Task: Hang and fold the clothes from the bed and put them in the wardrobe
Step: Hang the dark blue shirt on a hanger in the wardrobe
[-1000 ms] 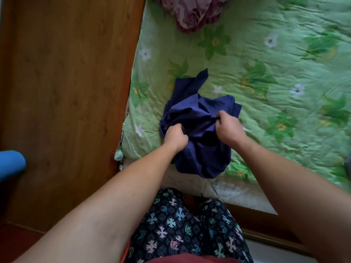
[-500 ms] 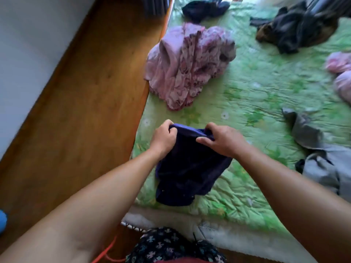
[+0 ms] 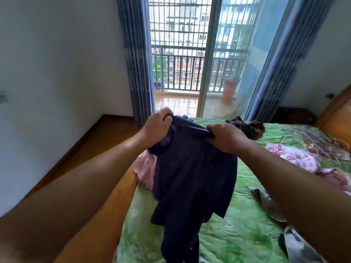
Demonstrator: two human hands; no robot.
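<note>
Both hands are raised over the near end of the bed point(image 3: 237, 236), the left hand point(image 3: 157, 128) and the right hand point(image 3: 226, 138) each clenched on the top edge of a navy garment point(image 3: 193, 177) that hangs down between them above the green quilt. Behind it a pink garment point(image 3: 146, 169) lies at the bed's left edge, with a grey garment point(image 3: 269, 204) and another pink heap point(image 3: 300, 158) to the right. Farther back a dark bundle point(image 3: 247, 128) sits near the blue curtains point(image 3: 136, 63) and the glass balcony door point(image 3: 228, 54).
</note>
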